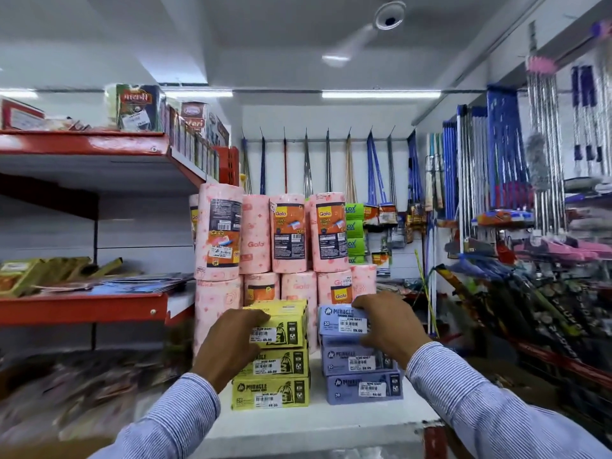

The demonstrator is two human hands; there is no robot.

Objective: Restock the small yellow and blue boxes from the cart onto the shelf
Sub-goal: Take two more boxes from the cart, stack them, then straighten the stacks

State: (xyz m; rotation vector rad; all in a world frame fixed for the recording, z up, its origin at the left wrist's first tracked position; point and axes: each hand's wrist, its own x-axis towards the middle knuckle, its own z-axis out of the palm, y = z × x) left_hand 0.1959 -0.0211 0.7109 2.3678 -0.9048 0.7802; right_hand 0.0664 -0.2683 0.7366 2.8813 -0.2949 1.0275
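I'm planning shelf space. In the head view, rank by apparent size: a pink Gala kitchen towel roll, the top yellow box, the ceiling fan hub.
1. Pink Gala kitchen towel roll, largest.
2. Top yellow box, under the left hand.
3. Ceiling fan hub, smallest, though it is farther away, so its real size is unsure.
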